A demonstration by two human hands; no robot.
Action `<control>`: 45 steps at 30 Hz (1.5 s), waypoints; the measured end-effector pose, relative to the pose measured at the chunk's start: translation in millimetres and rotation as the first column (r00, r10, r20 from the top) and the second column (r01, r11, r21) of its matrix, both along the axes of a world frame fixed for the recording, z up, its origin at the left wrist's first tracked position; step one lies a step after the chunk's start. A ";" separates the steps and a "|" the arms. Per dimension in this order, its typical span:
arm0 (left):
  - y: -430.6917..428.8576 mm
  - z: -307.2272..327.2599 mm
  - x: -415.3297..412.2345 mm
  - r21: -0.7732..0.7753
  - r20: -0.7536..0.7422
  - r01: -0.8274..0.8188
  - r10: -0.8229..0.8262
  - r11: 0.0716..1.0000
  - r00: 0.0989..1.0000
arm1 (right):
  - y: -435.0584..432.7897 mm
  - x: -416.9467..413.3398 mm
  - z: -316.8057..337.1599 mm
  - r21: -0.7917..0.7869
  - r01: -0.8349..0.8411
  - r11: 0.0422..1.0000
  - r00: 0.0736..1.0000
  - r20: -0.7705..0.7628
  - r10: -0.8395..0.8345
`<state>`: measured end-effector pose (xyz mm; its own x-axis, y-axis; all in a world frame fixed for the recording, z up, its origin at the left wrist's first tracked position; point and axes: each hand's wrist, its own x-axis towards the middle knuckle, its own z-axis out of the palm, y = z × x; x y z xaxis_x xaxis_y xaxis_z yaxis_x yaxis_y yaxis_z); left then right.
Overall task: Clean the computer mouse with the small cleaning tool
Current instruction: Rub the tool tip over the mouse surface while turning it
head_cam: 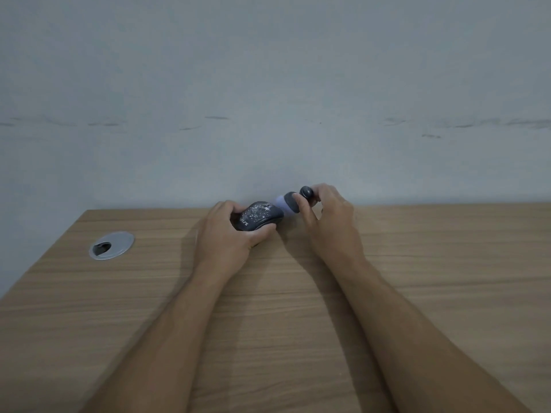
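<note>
Computer mouse [260,216] is gripped by the left hand [226,234] at the far edge of the wooden tabletop [417,278], close to the grey wall [268,84]. Its long axis is laid roughly left to right across the view, slightly slanted, with the right end turned toward the small cleaning tool [293,201]; which end is the front cannot be told. The shell is dark — almost black — and its upper surface is speckled with pale specks and smears, while light lettering is seen on the near left side, partly hidden by the thumb. The left hand is wrapped around it, fingers behind and thumb in front.

The tool is clasped in the right hand [323,216], just beside the mouse's right end; contact cannot be confirmed. A pale rounded tip is pointed left toward the mouse, followed by a dark collar and a dark knob.

A round grey cable grommet [111,245] is set into the tabletop, well to the left.
</note>
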<state>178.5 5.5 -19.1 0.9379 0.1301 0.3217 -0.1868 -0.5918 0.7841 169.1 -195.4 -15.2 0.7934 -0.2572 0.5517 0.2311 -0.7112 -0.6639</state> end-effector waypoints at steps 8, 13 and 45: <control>-3.0 1.0 -1.0 -0.008 0.023 0.006 -0.005 1.000 1.000 | 7.5 -14.4 8.8 0.055 -0.035 0.998 0.991 0.129 0.027; -3.8 -0.5 -1.0 -0.016 0.034 0.034 -0.033 0.999 0.999 | 4.1 -10.3 3.5 -0.033 0.011 0.999 1.000 0.020 -0.010; 6.4 7.2 -47.1 -0.185 -0.003 0.185 -0.188 0.965 0.982 | 29.5 -65.6 19.8 0.029 -0.019 0.999 0.996 0.090 0.016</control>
